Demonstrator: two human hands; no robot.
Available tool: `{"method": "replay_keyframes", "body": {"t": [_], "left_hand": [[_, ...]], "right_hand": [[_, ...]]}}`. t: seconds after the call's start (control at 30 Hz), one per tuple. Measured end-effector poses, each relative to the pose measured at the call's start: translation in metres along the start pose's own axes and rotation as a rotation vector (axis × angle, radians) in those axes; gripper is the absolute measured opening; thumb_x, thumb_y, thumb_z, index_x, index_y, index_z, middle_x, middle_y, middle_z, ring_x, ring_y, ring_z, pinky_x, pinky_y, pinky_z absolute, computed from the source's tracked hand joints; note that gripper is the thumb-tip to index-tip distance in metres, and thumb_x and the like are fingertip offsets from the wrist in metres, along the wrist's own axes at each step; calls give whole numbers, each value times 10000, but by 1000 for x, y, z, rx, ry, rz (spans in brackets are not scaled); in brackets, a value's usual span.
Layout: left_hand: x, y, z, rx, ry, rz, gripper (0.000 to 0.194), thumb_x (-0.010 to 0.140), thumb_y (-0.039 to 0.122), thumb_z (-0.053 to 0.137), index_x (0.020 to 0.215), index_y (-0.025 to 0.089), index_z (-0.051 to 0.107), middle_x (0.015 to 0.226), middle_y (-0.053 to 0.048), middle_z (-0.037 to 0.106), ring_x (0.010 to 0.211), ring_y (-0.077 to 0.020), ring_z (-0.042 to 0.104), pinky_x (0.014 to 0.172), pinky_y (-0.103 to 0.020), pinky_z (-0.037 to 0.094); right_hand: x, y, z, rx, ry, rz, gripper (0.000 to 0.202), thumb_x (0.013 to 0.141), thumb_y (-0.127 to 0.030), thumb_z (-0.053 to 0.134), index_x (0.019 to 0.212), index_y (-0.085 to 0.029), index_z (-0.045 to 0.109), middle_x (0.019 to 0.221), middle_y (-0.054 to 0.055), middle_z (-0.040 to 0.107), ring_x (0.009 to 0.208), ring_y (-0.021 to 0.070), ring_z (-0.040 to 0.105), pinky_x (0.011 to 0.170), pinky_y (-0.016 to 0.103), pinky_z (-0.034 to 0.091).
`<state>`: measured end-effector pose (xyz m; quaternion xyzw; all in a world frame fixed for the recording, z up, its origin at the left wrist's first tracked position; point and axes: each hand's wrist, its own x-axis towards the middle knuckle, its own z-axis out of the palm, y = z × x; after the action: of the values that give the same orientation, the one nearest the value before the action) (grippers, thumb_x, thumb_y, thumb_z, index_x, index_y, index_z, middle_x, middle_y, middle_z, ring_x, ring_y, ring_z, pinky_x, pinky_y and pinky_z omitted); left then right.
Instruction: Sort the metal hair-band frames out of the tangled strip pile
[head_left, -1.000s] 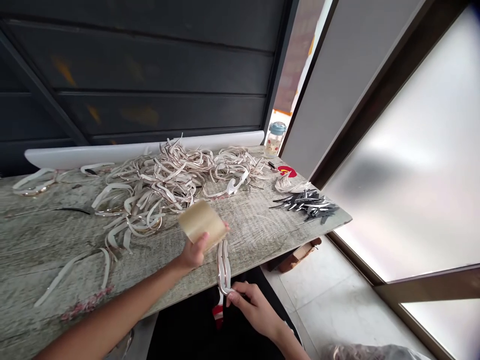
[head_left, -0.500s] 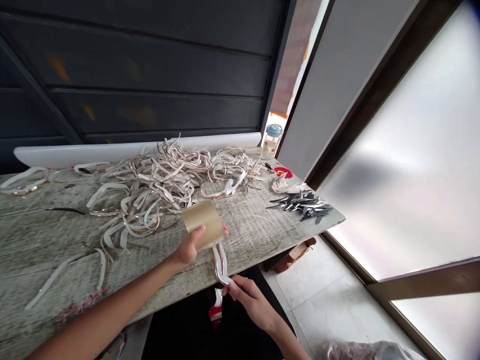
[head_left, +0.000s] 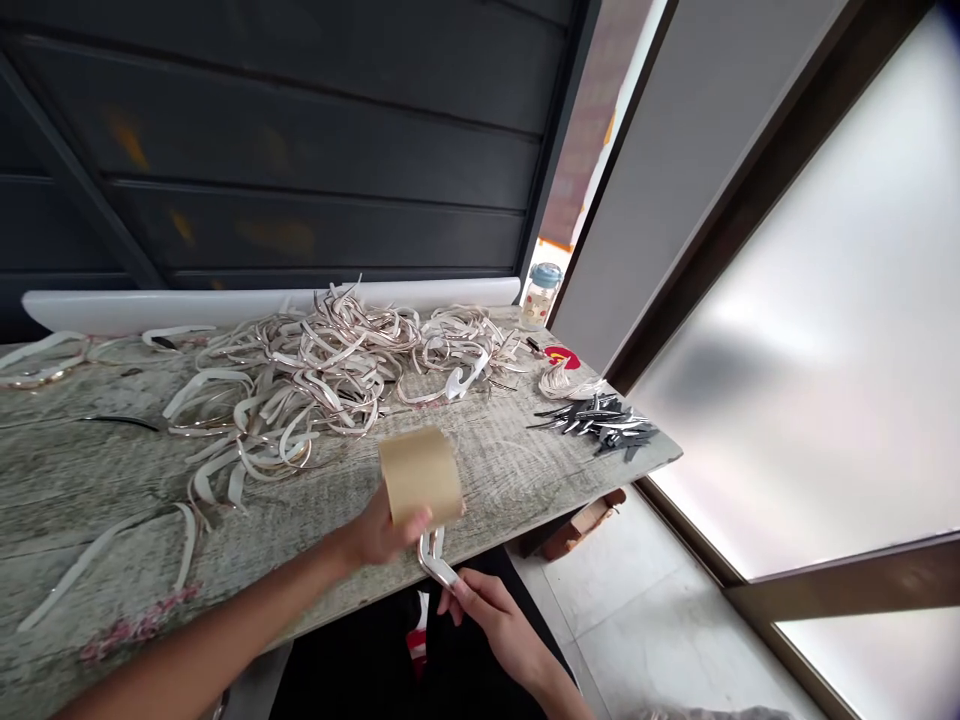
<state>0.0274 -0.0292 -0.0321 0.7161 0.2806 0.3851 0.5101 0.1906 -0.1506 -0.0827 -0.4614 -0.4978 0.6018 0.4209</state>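
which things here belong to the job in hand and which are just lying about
Part of the job, it seems:
tan roll, in the left hand
pale strip, in the right hand
tangled strips, likely

Just lying about, probably:
blue-lidded bottle
red object
brown box

The strip heap (head_left: 345,345) on the desk (head_left: 499,475) has a tube (head_left: 180,308) behind it, slivers (head_left: 600,422) and a bottle (head_left: 540,298) rightward, a tape roll (head_left: 421,475) in front.
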Motion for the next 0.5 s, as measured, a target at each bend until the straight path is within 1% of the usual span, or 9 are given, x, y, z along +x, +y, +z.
{"method": "replay_keyframes", "body": {"t": [0.07,0.1,0.17,0.2,0.3,0.4,0.43,0.47,0.5], "left_hand": [[1,-4,-6,-185,145,-60,507,860,576,430,968,171,715,930,-118,750,894,-335,687,802,-465,560],[0,-5,-9,-261,224,-55,535,861,601,434,1004,160,701,972,-128,743,955,-350,677,860,-484,545],[-4,-5,-14,-298,344,36,528,817,619,513,1035,172,687,1009,-125,733,1035,-365,654,965,-499,501],[-7,-4,-15,-259,331,103,515,799,599,547,1080,188,680,1044,-120,726,1064,-367,642,993,-496,486],[-14,-1,-15,20,33,284,484,730,475,617,1152,246,674,1094,-102,717,1055,-380,635,974,-496,493],[-14,-3,-7,344,-352,392,196,631,315,647,804,283,734,781,-49,730,781,-326,664,881,-459,518],[-12,-5,-4,394,-416,398,88,617,294,649,682,280,706,673,-34,700,699,-299,648,856,-445,519],[-10,-7,-2,402,-410,374,36,616,297,654,613,271,678,610,-28,673,653,-279,632,836,-432,520],[-7,-8,-1,367,-356,315,73,634,326,658,610,260,676,610,-33,673,651,-272,631,824,-424,522]], "right_hand": [[0,4,-2,-22,20,4,508,889,-668,506,745,-212,677,658,-3,467,677,161,455,681,279,376],[1,6,-2,-26,37,0,508,886,-670,511,739,-212,676,649,-6,452,663,159,445,666,279,369],[3,11,2,-26,65,-8,510,881,-676,515,743,-214,682,635,-7,445,650,162,443,650,282,366],[5,13,4,-22,80,-11,513,876,-681,519,748,-214,688,628,-5,451,646,164,446,646,284,369],[9,15,10,5,134,-16,518,853,-691,552,752,-205,703,616,1,486,650,167,471,649,287,382],[8,11,10,43,129,-29,517,823,-692,597,716,-194,690,615,-1,516,647,157,489,646,276,392],[6,10,9,48,110,-27,520,827,-691,593,720,-190,688,617,-3,518,641,150,484,643,271,390],[5,8,8,50,88,-17,526,839,-690,578,735,-186,690,619,-5,515,633,143,471,638,265,382],[3,7,6,47,67,-1,533,857,-687,555,757,-182,696,620,-7,507,627,138,453,632,261,370]]}}
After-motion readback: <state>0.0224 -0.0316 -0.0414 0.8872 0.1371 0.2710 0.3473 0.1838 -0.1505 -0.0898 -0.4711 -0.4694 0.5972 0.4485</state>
